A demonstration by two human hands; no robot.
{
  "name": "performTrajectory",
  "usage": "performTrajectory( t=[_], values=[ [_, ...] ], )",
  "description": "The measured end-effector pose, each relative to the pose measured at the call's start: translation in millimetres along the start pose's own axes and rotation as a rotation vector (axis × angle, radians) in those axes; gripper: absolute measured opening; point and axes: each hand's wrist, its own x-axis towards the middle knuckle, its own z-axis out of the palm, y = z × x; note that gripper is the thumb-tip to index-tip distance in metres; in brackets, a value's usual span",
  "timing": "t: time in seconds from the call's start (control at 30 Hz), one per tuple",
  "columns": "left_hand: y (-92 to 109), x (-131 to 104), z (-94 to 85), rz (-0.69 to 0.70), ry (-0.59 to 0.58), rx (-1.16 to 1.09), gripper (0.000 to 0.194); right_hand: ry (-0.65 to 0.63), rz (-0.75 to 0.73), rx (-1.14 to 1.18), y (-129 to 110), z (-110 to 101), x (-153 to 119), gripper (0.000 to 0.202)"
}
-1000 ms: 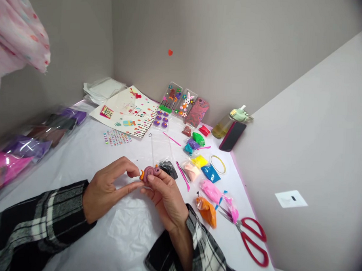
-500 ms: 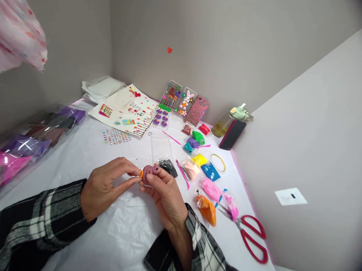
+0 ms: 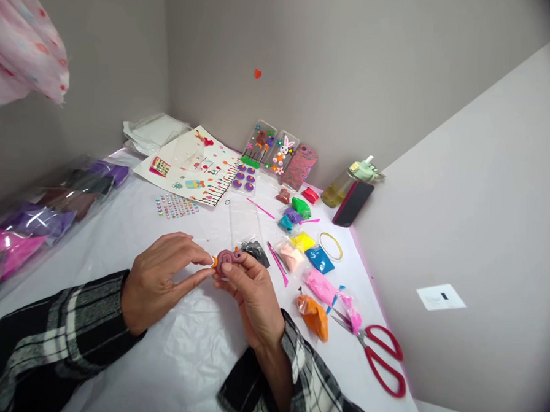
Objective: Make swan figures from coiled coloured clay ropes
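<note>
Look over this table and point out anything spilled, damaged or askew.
I see no clear spill or damage. One mild oddity: the red-handled scissors lie with their blades parted, right by a pink clay packet, which seems a careless spot, since the blades could nick its plastic.

- Left hand (image 3: 160, 280): index fingertip and thumb, wider apart at first, have closed in at the orange end (image 3: 215, 262) of the coiled mauve figure (image 3: 226, 262).
- Orange end: its raised tip no longer stands up.
- Camera view: shifted slightly.
</note>
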Motion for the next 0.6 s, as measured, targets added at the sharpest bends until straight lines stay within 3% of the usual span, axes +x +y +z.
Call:
performTrajectory(
  t=[0.2,0.43,0.6],
  values=[
    [2.3,0.5,-1.3,0.002,-0.008,-0.014,0.012,0.001,-0.004,-0.017,0.4,0.6,-0.8,0.036],
    [4.4,0.8,-0.3,0.117,-0.047,0.11,0.008,0.024,-0.031,-0.045,1.1,0.0,0.2,0.037],
    [0.9,-1.8,0.7,0.083,0.019,0.106,0.009,0.03,-0.091,-0.098,-1.4,-3.5,1.2,0.033]
  ],
)
